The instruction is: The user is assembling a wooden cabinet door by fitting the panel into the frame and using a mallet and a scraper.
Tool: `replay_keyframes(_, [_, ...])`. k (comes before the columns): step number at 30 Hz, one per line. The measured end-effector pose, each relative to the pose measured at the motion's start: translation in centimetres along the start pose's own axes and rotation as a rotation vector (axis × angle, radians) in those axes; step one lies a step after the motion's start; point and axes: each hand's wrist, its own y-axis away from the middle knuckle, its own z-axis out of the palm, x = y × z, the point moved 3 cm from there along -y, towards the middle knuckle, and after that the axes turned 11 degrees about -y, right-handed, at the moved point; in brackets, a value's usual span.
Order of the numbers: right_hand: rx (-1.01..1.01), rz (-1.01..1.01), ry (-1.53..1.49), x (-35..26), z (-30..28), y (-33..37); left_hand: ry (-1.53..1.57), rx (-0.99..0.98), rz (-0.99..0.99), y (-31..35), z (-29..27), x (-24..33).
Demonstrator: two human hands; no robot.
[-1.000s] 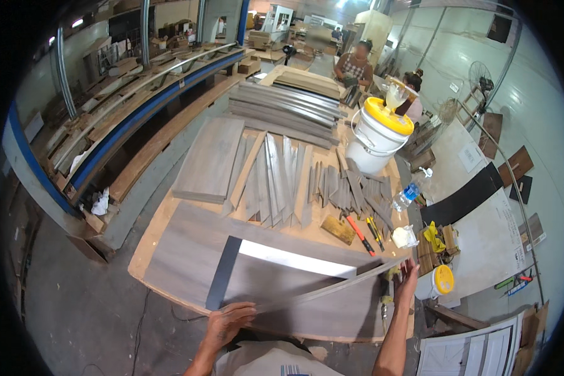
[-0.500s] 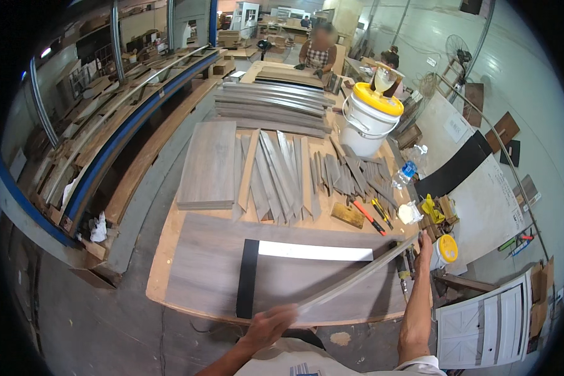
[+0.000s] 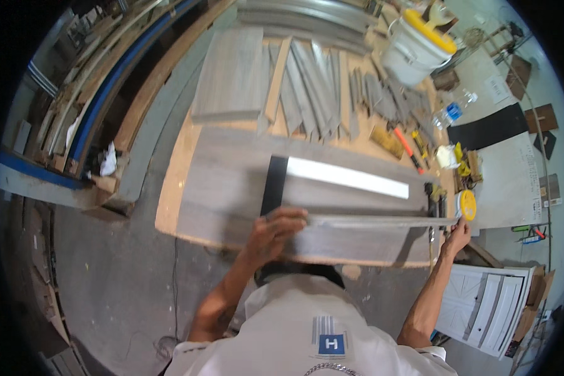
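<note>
In the centre of the frame a long, thin grey strip [image 3: 376, 220] lies lengthwise across a broad grey panel [image 3: 232, 182] on the workbench [image 3: 169, 188], just below a large framing square [image 3: 332, 175] whose dark leg points down toward the person and whose bright blade runs off to the right. The left hand [image 3: 276, 233] presses down on the strip's left end, fingers close together and curled over its top edge; the right hand [image 3: 459, 237], at the right of the frame, grips the far end, though how its fingers sit there is too small to tell. The likeliest trouble, as I judge it, is the strip bowing or sliding between two holds so far apart, since it looks slender and springy (nothing clamps it). A slip at the left would knock the square out of line. The right end overhangs the panel near a yellow tape measure [image 3: 465, 204] and small tools [image 3: 413, 147] at the bench edge, so a swing there could sweep them off. A white bucket with a yellow lid [image 3: 417, 53] in the upper right stands well apart.
</note>
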Motion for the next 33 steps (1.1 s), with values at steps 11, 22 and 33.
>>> replay_keyframes(11, [-0.021,0.043,0.055,-1.5,-4.0,2.8,0.383,0.083,-0.224,1.7,1.7,-1.8])
replay_keyframes(22, [-0.079,0.097,0.172,-2.3,-2.5,3.6,0.026,0.438,-0.259,3.7,3.3,-0.4])
replay_keyframes(33, [-0.102,0.071,0.102,-2.0,-1.7,2.8,-0.089,0.429,-0.446,4.2,4.5,2.1])
